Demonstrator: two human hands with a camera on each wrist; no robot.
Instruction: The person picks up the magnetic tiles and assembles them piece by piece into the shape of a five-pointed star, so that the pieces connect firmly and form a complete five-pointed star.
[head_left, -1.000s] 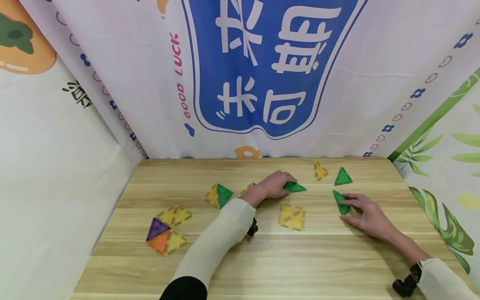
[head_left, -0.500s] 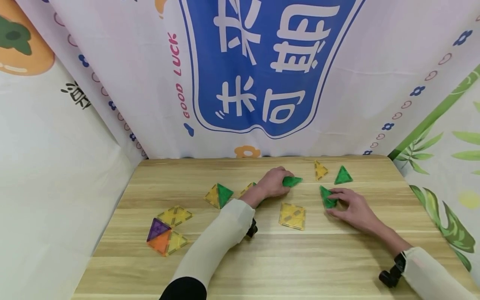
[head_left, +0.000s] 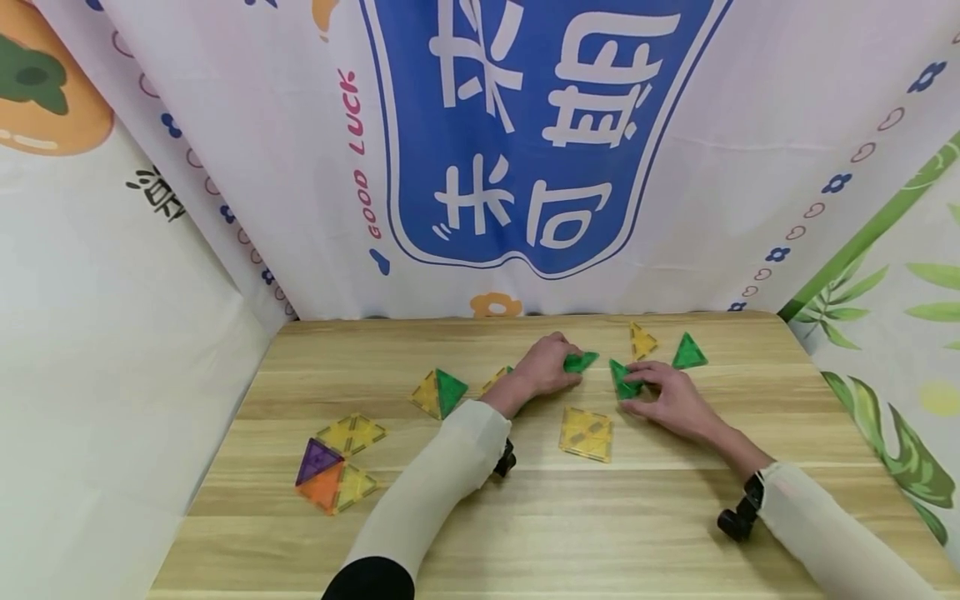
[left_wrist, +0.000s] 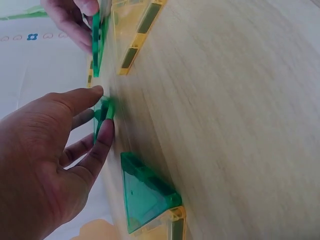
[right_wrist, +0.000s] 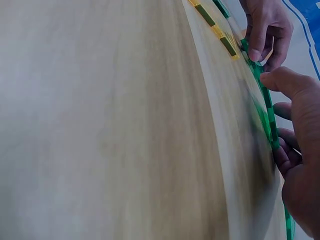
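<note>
Head view: hands (head_left: 543,367) (head_left: 667,402) pinch green triangles (head_left: 579,362) (head_left: 624,380); yellow square (head_left: 586,434) nearby; left forearm (head_left: 450,450) partly hides yellow tile (head_left: 493,379)

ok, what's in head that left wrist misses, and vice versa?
Head only: the purple tile, the orange tile and the GOOD LUCK lettering.

Left wrist only: the inner side of the left hand, plus the broad face of an unheld green tile touching a yellow tile; head apparently hides most of that pair behind the arm.

Both: the left hand with its green tile, the right hand with another green tile, and the wooden table.
</note>
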